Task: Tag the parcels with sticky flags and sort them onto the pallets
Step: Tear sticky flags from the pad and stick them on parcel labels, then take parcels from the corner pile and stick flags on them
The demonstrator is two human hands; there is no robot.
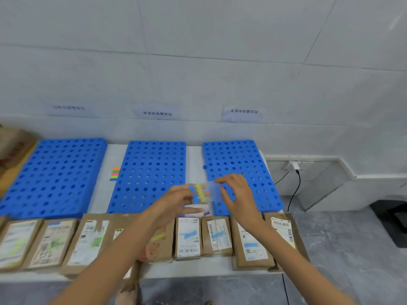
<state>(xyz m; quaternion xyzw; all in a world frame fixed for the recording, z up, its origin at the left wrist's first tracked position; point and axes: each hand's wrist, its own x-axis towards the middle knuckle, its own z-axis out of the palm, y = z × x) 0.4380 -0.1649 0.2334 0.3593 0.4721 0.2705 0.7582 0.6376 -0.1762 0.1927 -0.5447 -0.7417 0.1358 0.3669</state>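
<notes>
Just off the near right corner of the middle pallet (152, 172), the left grip (176, 200) holds a clear flag sheet (200, 193) bearing blue and yellow flags. The right grip (236, 191) pinches the sheet's clear right edge. The parcels (188, 237) lie in a row on the table (193, 269), nearer than that pallet, several showing coloured flags. A flag pad (115, 173) lies against the pallet's left side.

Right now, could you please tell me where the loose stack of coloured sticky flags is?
In the head view, the stack of flags lies left of centre on the white table, between the left pallet and the middle pallet.
</notes>
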